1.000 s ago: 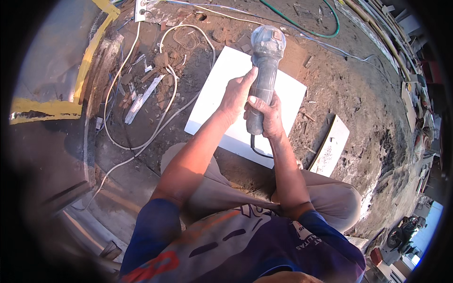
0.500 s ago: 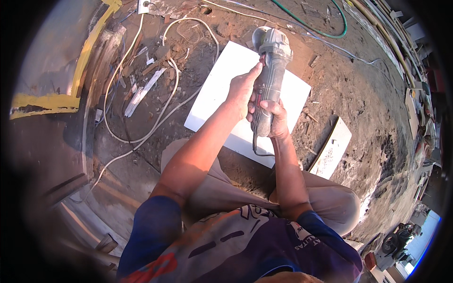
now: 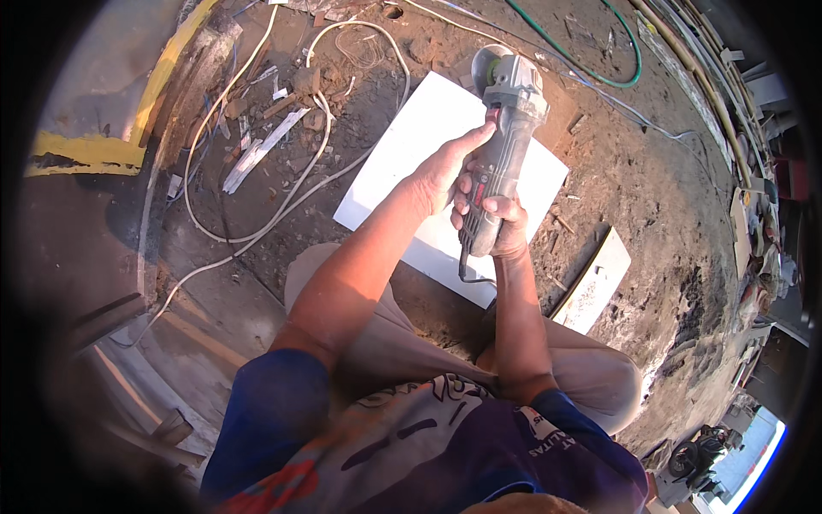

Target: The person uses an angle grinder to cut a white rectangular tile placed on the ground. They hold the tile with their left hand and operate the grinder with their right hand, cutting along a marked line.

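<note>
An angle grinder (image 3: pixel 501 158) with a dusty grey body is held up over a white rectangular board (image 3: pixel 381 184) on the ground. Its metal head and disc (image 3: pixel 488 68) point away from me. My left hand (image 3: pixel 447 171) is closed on the left side of the body, the thumb stretched along it to a red part near the head. Around the rear end, my right hand (image 3: pixel 509 224) is wrapped from the right and below. From that rear end the dark power cord (image 3: pixel 464 264) hangs down to the board. Some fingers are hidden behind the tool.
A white cable (image 3: pixel 287 201) loops over the dirt at left, near splintered wood scraps (image 3: pixel 264 152). A narrow pale board (image 3: pixel 599 283) lies right of my knee. Beyond are a green hose (image 3: pixel 638 60) and long poles (image 3: pixel 685 68). A yellow-edged panel (image 3: pixel 86 156) stands at far left.
The grinder has tilted slightly, its head shifting a little to the right, and more of its side shows. Both hands keep hold of it. The whole view has shifted slightly.
</note>
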{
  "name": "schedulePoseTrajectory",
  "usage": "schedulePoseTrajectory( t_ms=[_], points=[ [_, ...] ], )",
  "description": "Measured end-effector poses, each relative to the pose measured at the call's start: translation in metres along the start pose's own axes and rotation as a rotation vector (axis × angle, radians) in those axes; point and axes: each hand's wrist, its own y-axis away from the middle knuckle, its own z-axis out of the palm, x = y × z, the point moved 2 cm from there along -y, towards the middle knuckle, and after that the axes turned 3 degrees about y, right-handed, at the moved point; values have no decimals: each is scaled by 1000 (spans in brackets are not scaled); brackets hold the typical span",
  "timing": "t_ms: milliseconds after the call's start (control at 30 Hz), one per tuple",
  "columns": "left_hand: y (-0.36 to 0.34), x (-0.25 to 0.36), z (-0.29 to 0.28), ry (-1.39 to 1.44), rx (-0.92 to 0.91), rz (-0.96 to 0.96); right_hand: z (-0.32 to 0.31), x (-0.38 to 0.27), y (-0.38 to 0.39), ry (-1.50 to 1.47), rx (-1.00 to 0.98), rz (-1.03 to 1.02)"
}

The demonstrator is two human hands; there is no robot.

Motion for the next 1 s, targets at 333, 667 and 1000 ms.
schedulePoseTrajectory(
  t_ms=[333,667,1000],
  points=[
    [23,-40,30,-79,-260,81,0,-51,-4,517,286,-255],
    [7,-67,8,-818,286,335,-27,-52,-34,559,645,-316],
    [-12,-65,-2,-821,220,81,-64,-24,-41,369,564,-307]
  ],
)
